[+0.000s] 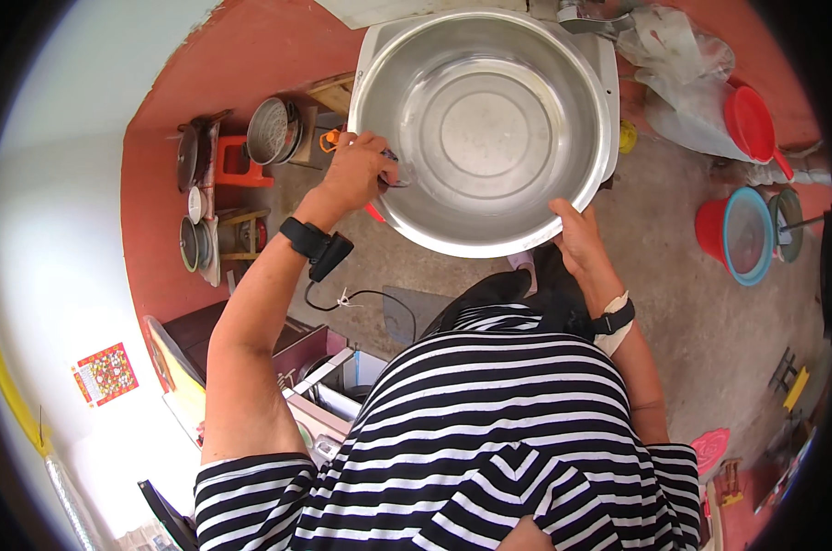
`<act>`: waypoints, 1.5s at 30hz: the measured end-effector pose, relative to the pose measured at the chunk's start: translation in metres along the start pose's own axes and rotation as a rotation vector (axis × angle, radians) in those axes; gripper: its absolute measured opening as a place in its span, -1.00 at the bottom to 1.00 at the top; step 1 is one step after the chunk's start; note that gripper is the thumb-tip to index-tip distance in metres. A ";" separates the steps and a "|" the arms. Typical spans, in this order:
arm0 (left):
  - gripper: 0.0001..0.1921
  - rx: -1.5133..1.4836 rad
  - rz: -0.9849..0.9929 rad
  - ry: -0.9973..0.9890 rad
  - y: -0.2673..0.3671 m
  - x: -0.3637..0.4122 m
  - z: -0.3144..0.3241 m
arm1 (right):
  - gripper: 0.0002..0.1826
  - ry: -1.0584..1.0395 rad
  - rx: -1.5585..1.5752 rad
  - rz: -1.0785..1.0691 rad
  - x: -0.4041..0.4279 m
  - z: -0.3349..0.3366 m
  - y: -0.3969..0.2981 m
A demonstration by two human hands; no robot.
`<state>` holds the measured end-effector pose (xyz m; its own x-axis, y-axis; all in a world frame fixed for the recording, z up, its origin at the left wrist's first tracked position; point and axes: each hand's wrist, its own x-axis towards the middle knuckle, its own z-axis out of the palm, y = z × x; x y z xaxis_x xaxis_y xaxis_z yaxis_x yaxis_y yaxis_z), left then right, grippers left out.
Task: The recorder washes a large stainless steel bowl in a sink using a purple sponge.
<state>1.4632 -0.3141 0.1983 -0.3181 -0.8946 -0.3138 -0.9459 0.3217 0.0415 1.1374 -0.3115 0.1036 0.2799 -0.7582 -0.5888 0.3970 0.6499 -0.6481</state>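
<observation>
A wide stainless steel basin (495,134) lies before me, tilted so that its inside faces up at me. Ringed steps mark its bottom, and no water can be made out in it. My left hand (361,169) is at the left rim, its fingers curled over a small dark item (391,157) against the inner wall. Most of that item is hidden, so its kind is unclear. With its thumb over the near right rim, my right hand (578,234) grips the basin's edge.
A pale sink (607,65) shows behind the basin, with a metal tap (588,22) at its back. To the left are a steamer pot (271,131) and a red plastic stool (233,162). A red bucket (710,231) and a blue-rimmed basin (747,235) stand right, below a red ladle (749,124).
</observation>
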 end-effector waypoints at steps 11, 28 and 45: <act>-0.80 0.038 -0.011 0.014 0.006 0.001 0.005 | -0.59 -0.023 -0.023 0.051 -0.004 0.004 -0.009; -0.82 -0.210 0.136 0.025 -0.013 -0.007 0.025 | -0.57 0.064 -0.088 0.055 -0.006 0.006 -0.011; -0.85 -0.045 0.029 -0.116 0.005 -0.003 0.009 | -0.50 0.155 -0.101 0.089 -0.009 0.007 -0.007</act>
<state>1.4594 -0.3075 0.1912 -0.3387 -0.8421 -0.4197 -0.9390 0.3306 0.0944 1.1385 -0.3094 0.1169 0.1690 -0.6851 -0.7085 0.2847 0.7222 -0.6304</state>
